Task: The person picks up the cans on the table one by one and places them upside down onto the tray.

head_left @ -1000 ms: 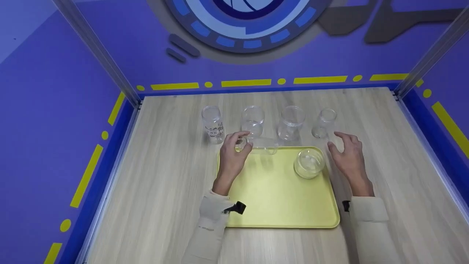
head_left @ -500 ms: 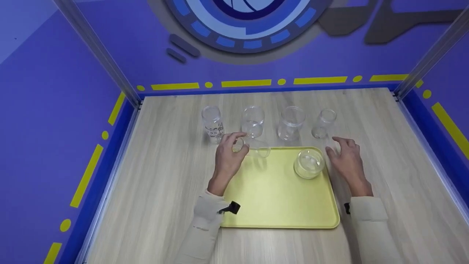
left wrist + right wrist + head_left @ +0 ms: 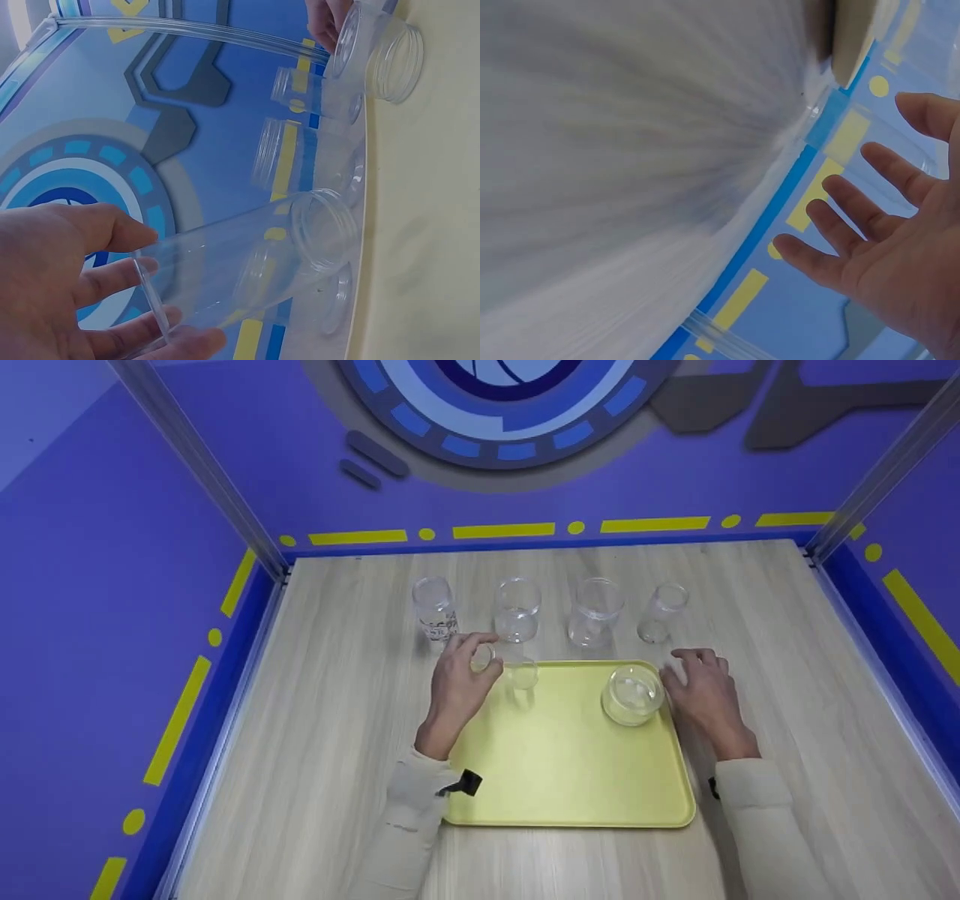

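My left hand (image 3: pixel 459 681) grips a clear, straight-sided drinking glass (image 3: pixel 240 247) by one end, thumb on one side and fingers on the other. The glass lies almost sideways over the back left part of a yellow tray (image 3: pixel 570 765); its far end points right. My right hand (image 3: pixel 705 694) is beside the tray's right edge, close to a low, wide clear glass (image 3: pixel 632 697) standing in the tray's back right corner. In the right wrist view its fingers (image 3: pixel 840 206) are spread with nothing between them.
Behind the tray stands a row of clear glasses: a tall printed one (image 3: pixel 435 611), two wider ones, one of them stepped (image 3: pixel 598 615), and a slim one (image 3: pixel 663 615) at the right. Blue panels (image 3: pixel 480 502) wall the wooden table (image 3: pixel 322 697) at the back and sides.
My left hand has drawn left and slightly toward me with the glass, whose far end has swung and dropped a little. My right hand has come lower and closer to the tray's edge.
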Action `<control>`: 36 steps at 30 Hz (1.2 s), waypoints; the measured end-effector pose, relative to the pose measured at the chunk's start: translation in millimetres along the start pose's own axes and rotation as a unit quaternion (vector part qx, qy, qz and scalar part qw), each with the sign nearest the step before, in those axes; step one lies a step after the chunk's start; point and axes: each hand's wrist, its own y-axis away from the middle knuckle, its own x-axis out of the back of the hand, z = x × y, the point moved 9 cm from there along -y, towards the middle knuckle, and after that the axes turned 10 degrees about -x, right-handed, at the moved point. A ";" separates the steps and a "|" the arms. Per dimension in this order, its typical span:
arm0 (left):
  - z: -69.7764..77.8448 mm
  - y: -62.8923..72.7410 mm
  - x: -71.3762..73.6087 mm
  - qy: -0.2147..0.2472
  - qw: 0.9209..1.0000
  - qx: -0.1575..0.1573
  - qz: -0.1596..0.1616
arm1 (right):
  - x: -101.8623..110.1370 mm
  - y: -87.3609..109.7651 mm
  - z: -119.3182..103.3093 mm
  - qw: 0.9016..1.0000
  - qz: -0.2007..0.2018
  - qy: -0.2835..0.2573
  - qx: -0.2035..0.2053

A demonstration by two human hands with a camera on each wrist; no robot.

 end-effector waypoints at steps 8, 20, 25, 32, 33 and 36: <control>0.2 -1.5 5.2 -0.027 1.000 0.002 -0.012 | -7.8 0.8 0.2 0.999 -0.005 0.034 0.013; -0.9 -7.4 9.8 -0.068 0.997 0.000 -0.040 | -21.6 -0.7 5.4 0.994 -0.067 0.082 -0.006; -1.4 -9.0 11.9 -0.086 0.995 0.001 -0.053 | -22.6 -1.0 5.9 0.993 -0.075 0.095 -0.002; -2.1 -10.4 12.4 -0.102 0.992 -0.004 -0.068 | -22.9 -1.5 5.2 0.992 -0.089 0.093 0.011; -2.0 -10.6 12.2 -0.104 0.992 -0.005 -0.071 | -23.2 -1.6 5.3 0.991 -0.092 0.092 0.011; -1.6 -11.1 10.8 -0.112 0.990 -0.006 -0.083 | -23.3 -1.5 5.6 0.991 -0.096 0.094 0.014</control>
